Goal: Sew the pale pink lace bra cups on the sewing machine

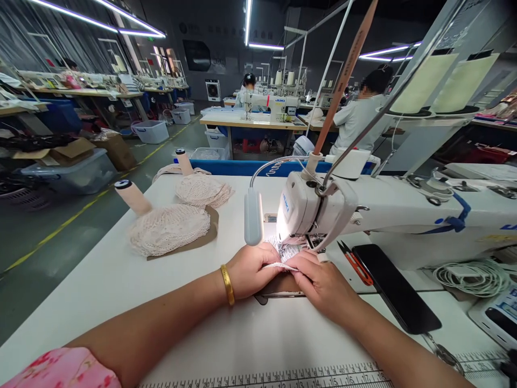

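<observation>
where left hand (249, 270) pinches, white fabric (288, 251) looks lacy

Below the frame's centre, the left hand (249, 271) and right hand (326, 281) hold pale fabric (281, 265) at a sewing machine (383, 200). A phone (396, 288) lies at lower right.
</observation>
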Tool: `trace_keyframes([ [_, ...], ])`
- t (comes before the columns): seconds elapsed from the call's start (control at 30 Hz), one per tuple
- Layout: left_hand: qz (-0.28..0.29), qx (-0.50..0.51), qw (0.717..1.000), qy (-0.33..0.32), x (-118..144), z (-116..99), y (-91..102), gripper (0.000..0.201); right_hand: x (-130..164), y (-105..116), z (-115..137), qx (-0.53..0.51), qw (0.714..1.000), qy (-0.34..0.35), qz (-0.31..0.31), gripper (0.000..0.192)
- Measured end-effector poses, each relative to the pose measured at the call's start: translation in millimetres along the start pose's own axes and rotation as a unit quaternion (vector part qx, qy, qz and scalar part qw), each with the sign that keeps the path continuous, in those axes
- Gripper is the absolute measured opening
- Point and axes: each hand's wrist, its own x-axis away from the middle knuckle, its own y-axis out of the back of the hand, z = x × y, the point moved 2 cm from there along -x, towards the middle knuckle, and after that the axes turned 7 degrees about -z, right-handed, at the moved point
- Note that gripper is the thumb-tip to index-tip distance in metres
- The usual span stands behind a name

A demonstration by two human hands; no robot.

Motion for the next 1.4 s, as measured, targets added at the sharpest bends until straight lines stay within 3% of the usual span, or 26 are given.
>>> trace_keyframes([
  [0.13, -0.026, -0.117, 0.987, -0.106, 19.3, -13.1, 0.3, 0.019, 5.0, 9.5, 8.0, 0.004, 0.997, 0.059, 0.054, 0.031],
  [0.27, -0.039, -0.180, 0.972, -0.145, 30.0, -21.9, -1.8, 0.020, 7.8, 14.0, 12.0, 0.035, 0.993, 0.082, 0.074, 0.033],
  [0.67, -0.053, -0.224, 0.964, -0.136, 17.2, -8.9, -2.3, 0.021, 4.8, 8.9, 5.5, 0.095, 0.993, 0.066, 0.038, 0.037],
  [0.93, -0.095, -0.219, 0.949, -0.208, 21.1, -7.2, -6.6, 0.018, 7.1, 6.9, 3.8, 0.112, 0.991, 0.061, 0.038, 0.041],
  [1.4, -0.106, -0.228, 0.944, -0.213, 11.0, -1.4, -3.9, 0.024, 7.6, 0.2, -3.7, 0.154, 0.987, 0.052, 0.000, 0.043],
])
